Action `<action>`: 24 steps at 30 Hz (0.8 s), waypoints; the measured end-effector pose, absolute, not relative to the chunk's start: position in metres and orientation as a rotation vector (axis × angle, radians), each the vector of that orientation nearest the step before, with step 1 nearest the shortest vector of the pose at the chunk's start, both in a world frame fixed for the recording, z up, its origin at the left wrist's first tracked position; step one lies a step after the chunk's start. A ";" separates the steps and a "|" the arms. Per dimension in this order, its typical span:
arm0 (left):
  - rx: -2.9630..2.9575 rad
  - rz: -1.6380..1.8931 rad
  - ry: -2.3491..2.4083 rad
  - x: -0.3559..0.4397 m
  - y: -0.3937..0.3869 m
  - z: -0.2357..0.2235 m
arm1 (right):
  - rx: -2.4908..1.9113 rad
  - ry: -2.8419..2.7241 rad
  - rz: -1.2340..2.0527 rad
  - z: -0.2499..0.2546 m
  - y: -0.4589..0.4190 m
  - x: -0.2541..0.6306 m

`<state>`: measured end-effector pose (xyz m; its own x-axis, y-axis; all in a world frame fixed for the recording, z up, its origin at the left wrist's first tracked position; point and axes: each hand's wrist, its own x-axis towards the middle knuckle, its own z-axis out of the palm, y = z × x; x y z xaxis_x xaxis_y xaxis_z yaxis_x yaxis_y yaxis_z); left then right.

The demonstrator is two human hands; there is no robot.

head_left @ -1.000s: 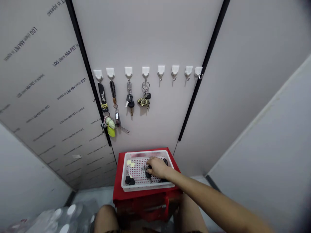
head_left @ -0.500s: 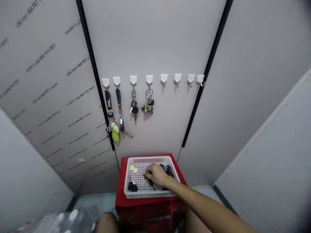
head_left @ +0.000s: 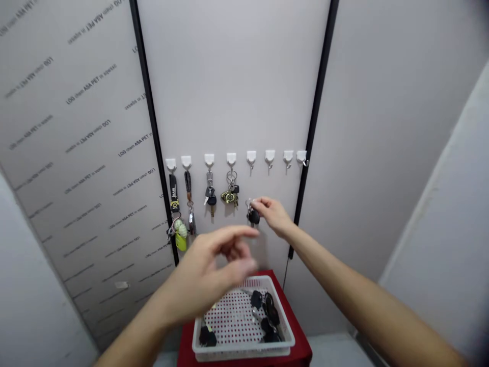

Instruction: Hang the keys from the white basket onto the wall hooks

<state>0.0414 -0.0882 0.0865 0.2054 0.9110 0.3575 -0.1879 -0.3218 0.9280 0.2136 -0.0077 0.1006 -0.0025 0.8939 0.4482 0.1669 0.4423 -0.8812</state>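
My right hand is raised to the wall and pinches a black key set just below the row of white hooks. Four hooks on the left carry key sets; the right hooks are bare. My left hand hovers blurred in front, fingers apart and curled, holding nothing that I can see. Below it sits a white perforated basket with several black keys inside.
The basket rests on a red box. Grey wall panels with black vertical strips enclose the space, and the left panel carries printed protective film.
My right hand left the basket and rose to the wall with a black key set. My left hand came into view from below. The camera tilted up.
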 end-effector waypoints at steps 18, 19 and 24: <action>2.455 1.237 1.113 0.097 -0.012 0.119 | -1.125 -1.191 0.612 0.154 0.036 0.211; 2.442 1.223 1.123 0.095 -0.013 0.114 | -1.126 -1.197 0.613 0.150 0.034 0.213; 2.293 1.112 1.182 0.088 -0.015 0.059 | -1.250 -1.326 0.497 0.097 0.018 0.228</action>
